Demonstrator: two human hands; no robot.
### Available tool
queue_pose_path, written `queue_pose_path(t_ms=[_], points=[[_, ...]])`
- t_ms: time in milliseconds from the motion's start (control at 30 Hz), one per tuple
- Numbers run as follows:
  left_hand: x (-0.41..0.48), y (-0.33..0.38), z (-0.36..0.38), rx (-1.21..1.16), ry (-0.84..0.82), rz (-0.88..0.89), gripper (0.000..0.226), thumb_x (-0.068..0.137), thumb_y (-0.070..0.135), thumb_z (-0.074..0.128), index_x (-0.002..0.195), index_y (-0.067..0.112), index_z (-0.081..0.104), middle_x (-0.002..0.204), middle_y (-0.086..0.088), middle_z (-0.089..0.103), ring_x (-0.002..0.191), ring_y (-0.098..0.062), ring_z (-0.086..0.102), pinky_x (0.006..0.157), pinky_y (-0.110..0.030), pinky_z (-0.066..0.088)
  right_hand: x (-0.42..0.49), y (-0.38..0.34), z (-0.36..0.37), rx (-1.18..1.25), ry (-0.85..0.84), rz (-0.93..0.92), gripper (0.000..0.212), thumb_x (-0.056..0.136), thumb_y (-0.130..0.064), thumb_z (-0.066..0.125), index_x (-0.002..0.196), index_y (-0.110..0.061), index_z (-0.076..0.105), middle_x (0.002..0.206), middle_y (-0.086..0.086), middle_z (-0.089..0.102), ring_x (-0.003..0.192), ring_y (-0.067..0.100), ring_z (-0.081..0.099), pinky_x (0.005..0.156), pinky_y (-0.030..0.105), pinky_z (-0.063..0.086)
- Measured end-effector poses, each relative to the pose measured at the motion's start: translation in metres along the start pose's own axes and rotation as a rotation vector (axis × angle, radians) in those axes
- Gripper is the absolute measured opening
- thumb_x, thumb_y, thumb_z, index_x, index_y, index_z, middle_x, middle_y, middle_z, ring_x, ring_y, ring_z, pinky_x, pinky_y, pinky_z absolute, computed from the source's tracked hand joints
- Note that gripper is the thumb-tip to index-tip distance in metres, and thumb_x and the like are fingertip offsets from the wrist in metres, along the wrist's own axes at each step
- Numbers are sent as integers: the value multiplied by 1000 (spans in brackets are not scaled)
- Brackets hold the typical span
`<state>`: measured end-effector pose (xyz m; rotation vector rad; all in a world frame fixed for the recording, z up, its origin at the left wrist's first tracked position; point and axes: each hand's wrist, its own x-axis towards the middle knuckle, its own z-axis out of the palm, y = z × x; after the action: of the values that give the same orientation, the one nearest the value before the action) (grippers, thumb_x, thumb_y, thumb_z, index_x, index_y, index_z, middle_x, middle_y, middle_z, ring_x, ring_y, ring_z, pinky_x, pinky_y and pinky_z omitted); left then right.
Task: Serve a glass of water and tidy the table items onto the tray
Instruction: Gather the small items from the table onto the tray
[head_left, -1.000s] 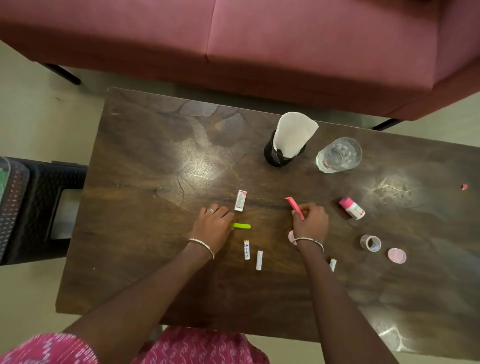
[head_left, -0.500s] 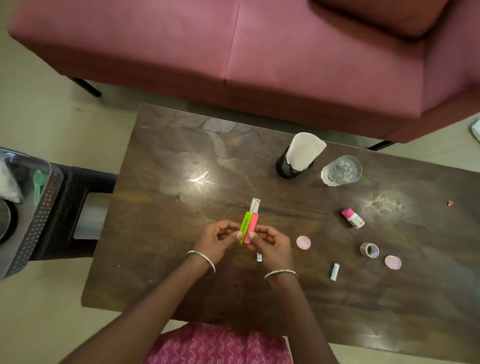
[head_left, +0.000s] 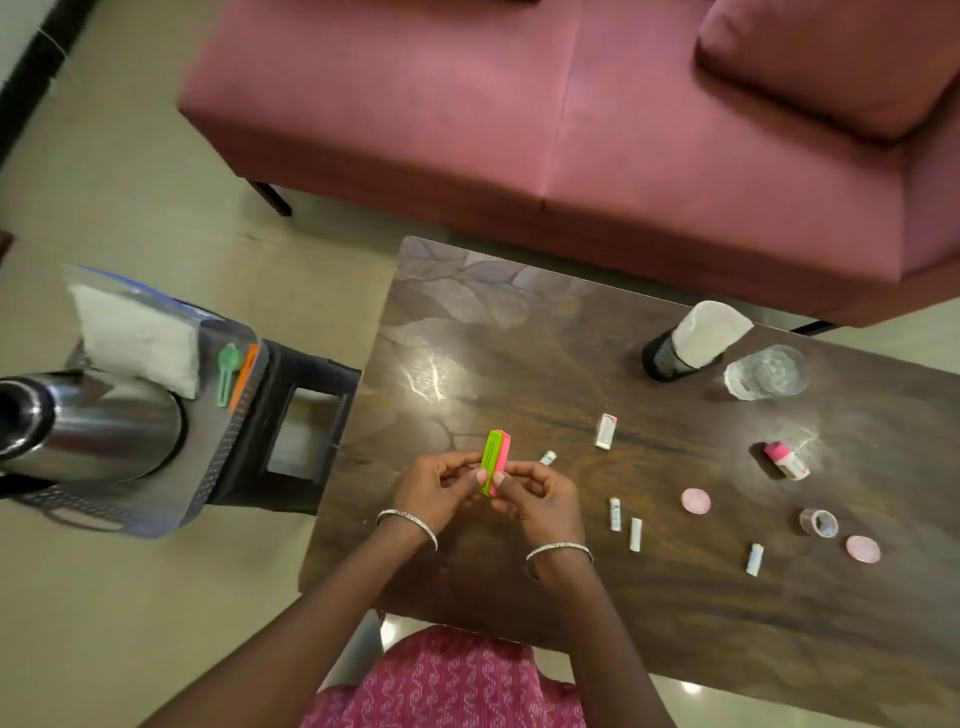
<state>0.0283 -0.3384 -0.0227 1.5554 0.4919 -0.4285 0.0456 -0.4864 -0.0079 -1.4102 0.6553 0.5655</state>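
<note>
Two bright pieces, a green stick (head_left: 490, 460) and a pink stick (head_left: 503, 453), were held pressed side by side just above the table (head_left: 519, 364), left of centre frame, long axes pointing up the frame. The left hand (head_left: 441, 491) and right hand (head_left: 540, 499) both pinched the lower ends with curled fingers. The tray (head_left: 228, 447) lay well apart at the left of the frame, so the left hand seemed nearer for the carry across

Held: green clip (head_left: 489, 458) and pink clip (head_left: 504, 451), pressed side by side, pinched between your left hand (head_left: 439, 493) and right hand (head_left: 545, 501). Just right of it: white sachet (head_left: 615, 513).
</note>
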Motion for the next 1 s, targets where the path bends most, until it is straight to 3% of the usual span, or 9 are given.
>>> queue_pose_path(t_ms=[100, 233, 400, 567, 700, 833, 933, 1000], points=[[-9, 2, -36, 54, 64, 4, 26, 88, 14, 68, 114, 15, 70, 82, 0, 76, 68, -12, 69, 68, -32, 61, -4, 6, 43, -98, 26, -15, 13, 82, -3, 76, 91, 3, 68, 78, 19, 72, 60, 15, 64, 52, 19, 50], [-18, 2, -82, 42, 133, 1, 17, 84, 26, 72, 95, 40, 72, 76, 10, 76, 68, -8, 72, 61, -23, 59, -7, 12, 98, -234, 41, -61, 12, 77, -11, 80, 78, -8, 69, 69, 10, 73, 55, 7, 63, 52, 17, 47], [-22, -9, -155, 8, 302, -97, 17, 86, 20, 71, 101, 15, 75, 74, 8, 73, 65, -9, 71, 59, -25, 59, -12, 19, 176, -259, -76, -59, 14, 78, -8, 79, 76, -7, 66, 63, 3, 70, 52, 3, 64, 50, 14, 47], [-23, -27, -227, 34, 409, -157, 16, 89, 16, 66, 101, 10, 74, 74, -4, 68, 53, -8, 60, 49, -23, 53, -10, 29, 244, -274, -96, 9, 12, 81, -2, 76, 82, -7, 65, 68, 10, 70, 58, 13, 64, 51, 19, 48], [-14, -55, -284, 81, 526, -229, 14, 90, 17, 64, 97, 12, 75, 78, -13, 70, 61, -21, 63, 66, -43, 61, 1, 43, 294, -345, -102, 4, 16, 80, 0, 74, 91, -9, 66, 72, 14, 72, 61, 19, 66, 59, 27, 52], [2, -84, -327, 199, 531, -248, 16, 91, 13, 60, 89, 7, 75, 71, -17, 64, 66, -18, 56, 70, -43, 54, 19, 62, 341, -469, -133, 42, 14, 77, 0, 76, 91, -2, 73, 68, 10, 71, 54, 13, 66, 57, 25, 56], [14, -98, -345, 291, 516, -294, 17, 90, 11, 58, 89, 6, 74, 71, -20, 63, 68, -25, 61, 67, -39, 51, 31, 75, 374, -577, -91, 100, 9, 73, -6, 76, 79, -12, 76, 75, 14, 76, 68, 24, 71, 73, 39, 60], [22, -104, -350, 303, 497, -306, 17, 90, 10, 58, 92, 7, 75, 74, -22, 66, 69, -24, 61, 64, -34, 47, 38, 82, 395, -695, -38, 137, 14, 70, -16, 78, 83, -15, 79, 86, 11, 78, 84, 28, 73, 84, 40, 59]])
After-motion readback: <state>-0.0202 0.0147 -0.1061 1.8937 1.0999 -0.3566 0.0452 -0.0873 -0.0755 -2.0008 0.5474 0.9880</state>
